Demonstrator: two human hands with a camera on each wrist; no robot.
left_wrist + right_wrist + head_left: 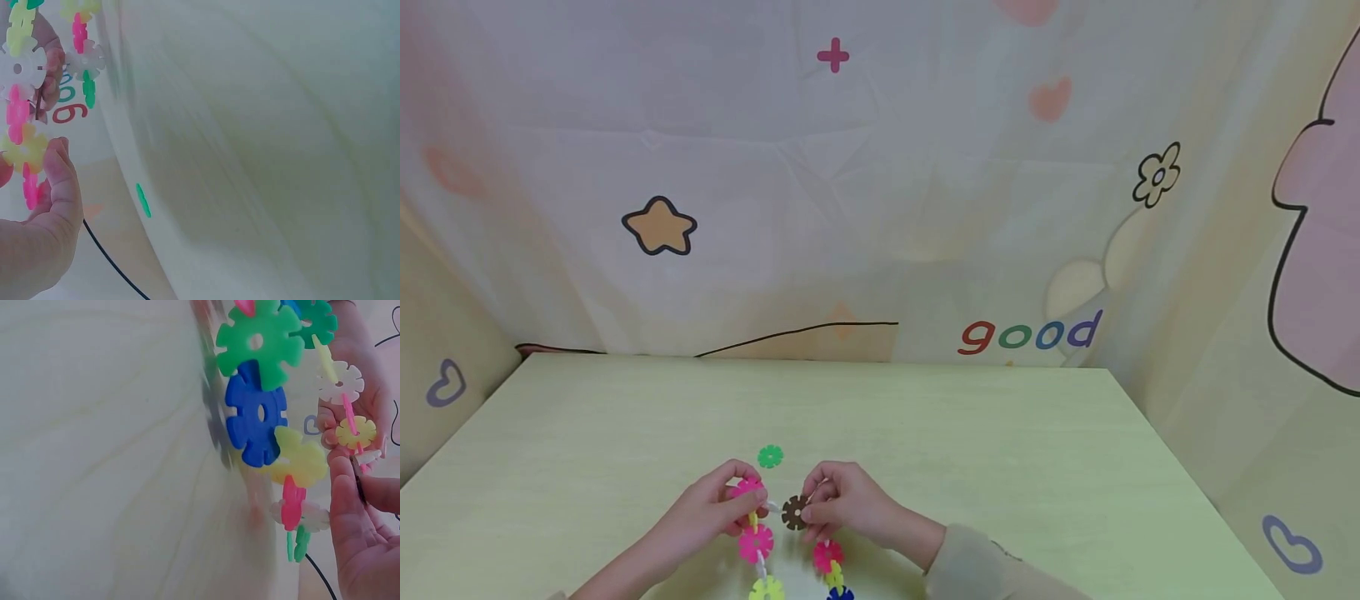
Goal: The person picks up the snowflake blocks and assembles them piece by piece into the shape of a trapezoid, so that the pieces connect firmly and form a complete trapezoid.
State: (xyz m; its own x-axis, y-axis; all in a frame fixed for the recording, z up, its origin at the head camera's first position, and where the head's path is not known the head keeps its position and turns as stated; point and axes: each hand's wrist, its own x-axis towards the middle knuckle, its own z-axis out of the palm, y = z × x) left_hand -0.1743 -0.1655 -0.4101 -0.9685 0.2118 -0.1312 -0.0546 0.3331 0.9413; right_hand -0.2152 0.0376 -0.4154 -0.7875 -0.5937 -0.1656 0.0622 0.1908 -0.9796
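Observation:
My left hand pinches the upper end of a chain of notched plastic discs, near a pink disc. Below it hang another pink disc and a yellow disc. A brown notched disc is pinched between the thumb and fingers of my right hand. Between the hands, a white disc points edge-on toward the brown one; whether they are joined I cannot tell. Under my right hand the chain's other side shows a blue disc and a green disc.
A loose green disc lies on the pale table, just beyond the hands. Behind the table hangs a printed cloth, with more cloth along both sides.

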